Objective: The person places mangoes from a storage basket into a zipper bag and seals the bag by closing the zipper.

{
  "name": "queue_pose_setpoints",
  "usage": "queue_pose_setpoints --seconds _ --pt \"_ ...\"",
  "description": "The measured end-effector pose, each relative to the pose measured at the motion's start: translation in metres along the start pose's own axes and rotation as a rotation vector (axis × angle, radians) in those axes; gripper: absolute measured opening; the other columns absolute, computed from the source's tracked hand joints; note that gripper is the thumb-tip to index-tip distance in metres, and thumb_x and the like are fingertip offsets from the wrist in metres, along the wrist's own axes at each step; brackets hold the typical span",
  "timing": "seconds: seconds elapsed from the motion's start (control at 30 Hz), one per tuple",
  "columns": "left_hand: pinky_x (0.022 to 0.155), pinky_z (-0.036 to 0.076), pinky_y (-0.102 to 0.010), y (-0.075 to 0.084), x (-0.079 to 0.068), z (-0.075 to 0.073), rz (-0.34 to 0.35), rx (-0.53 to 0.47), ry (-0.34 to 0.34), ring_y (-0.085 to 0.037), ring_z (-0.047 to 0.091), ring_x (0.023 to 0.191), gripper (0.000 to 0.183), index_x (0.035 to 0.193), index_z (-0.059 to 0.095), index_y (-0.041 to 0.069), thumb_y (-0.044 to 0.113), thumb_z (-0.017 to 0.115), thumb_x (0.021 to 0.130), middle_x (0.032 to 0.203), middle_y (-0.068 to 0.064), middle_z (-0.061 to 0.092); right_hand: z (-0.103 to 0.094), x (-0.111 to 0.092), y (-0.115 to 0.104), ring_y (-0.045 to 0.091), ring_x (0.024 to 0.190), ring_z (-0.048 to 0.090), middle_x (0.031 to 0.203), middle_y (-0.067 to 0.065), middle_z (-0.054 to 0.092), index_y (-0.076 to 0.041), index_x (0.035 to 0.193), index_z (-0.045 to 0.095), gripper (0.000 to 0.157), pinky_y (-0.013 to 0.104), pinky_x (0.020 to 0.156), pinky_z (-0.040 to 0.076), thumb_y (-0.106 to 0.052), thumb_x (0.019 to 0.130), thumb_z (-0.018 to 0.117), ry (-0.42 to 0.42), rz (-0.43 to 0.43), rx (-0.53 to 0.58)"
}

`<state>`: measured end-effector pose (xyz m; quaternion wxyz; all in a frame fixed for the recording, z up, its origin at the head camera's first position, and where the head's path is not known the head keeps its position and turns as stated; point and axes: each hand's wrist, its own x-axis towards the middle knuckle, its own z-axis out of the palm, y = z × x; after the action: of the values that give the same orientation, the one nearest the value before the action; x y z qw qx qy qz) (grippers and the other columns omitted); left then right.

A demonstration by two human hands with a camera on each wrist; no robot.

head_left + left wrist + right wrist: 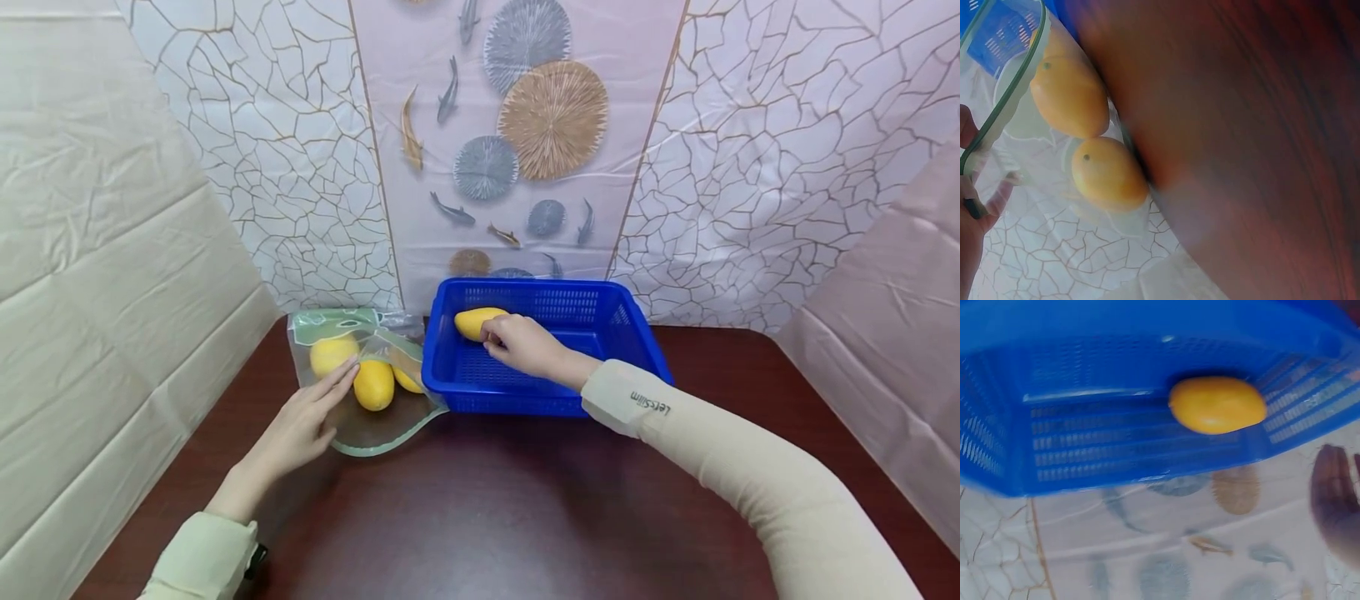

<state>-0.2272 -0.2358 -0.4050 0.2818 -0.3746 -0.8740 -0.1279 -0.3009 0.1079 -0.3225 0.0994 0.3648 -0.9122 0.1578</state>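
Observation:
Inside a clear zip bag with a green rim (386, 450) lie several yellow mangoes (373, 385); the left wrist view shows two of these mangoes (1110, 175) plainly. My left hand (300, 425) rests at the bag's left side, fingers stretched over the film and thumb apart. One more mango (478, 323) lies in the blue basket (510, 400), at its back left. My right hand (521, 343) hovers over the basket beside that mango, fingers loosely bent. In the right wrist view the hand (1338, 500) appears apart from the mango (1217, 405), with nothing visible in its fingers.
The basket stands on a dark reddish-brown table (480, 508), against the bag's right side. A patterned cloth (315, 150) hangs behind, and pale creased cloth (97, 275) walls in the left and right sides.

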Motion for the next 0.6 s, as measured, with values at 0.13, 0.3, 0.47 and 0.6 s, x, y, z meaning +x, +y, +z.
queue_pose_setpoints --seconds 0.13,0.3,0.47,0.6 --pt "0.072 0.045 -0.04 0.0 -0.002 -0.001 0.001 -0.002 -0.006 -0.027 0.057 0.102 0.09 0.139 0.042 -0.004 -0.014 0.072 0.054 0.151 -0.011 0.035 -0.001 0.009 0.01 0.02 0.084 0.064 0.094 0.008 0.069 -0.006 0.1 0.067 0.014 0.033 0.074 0.052 -0.007 0.088 0.06 -0.024 -0.023 -0.05" --pt "0.071 0.045 -0.039 0.0 -0.002 0.0 0.006 -0.01 0.007 -0.026 0.057 0.1 0.091 0.138 0.043 -0.005 -0.016 0.071 0.052 0.15 -0.012 0.036 -0.002 0.016 0.017 0.022 0.084 0.063 0.096 0.01 0.067 -0.006 0.102 0.066 0.015 0.033 0.072 0.052 -0.01 0.088 0.062 -0.048 -0.008 -0.066" --pt "0.07 0.044 -0.037 0.0 0.0 0.001 0.015 -0.015 0.003 -0.022 0.055 0.093 0.093 0.141 0.04 -0.002 -0.015 0.071 0.054 0.149 -0.013 0.037 0.002 0.025 0.023 0.024 0.09 0.064 0.1 0.01 0.069 -0.006 0.105 0.067 0.019 0.036 0.079 0.052 -0.01 0.087 0.063 -0.154 -0.054 -0.106" --pt "0.071 0.044 -0.037 0.0 0.002 0.002 0.008 -0.013 -0.014 -0.02 0.054 0.091 0.094 0.142 0.039 -0.001 -0.015 0.071 0.055 0.148 -0.015 0.038 0.003 0.032 0.027 0.024 0.089 0.063 0.099 0.01 0.069 -0.006 0.106 0.067 0.021 0.038 0.081 0.051 -0.01 0.087 0.063 -0.235 -0.109 -0.143"
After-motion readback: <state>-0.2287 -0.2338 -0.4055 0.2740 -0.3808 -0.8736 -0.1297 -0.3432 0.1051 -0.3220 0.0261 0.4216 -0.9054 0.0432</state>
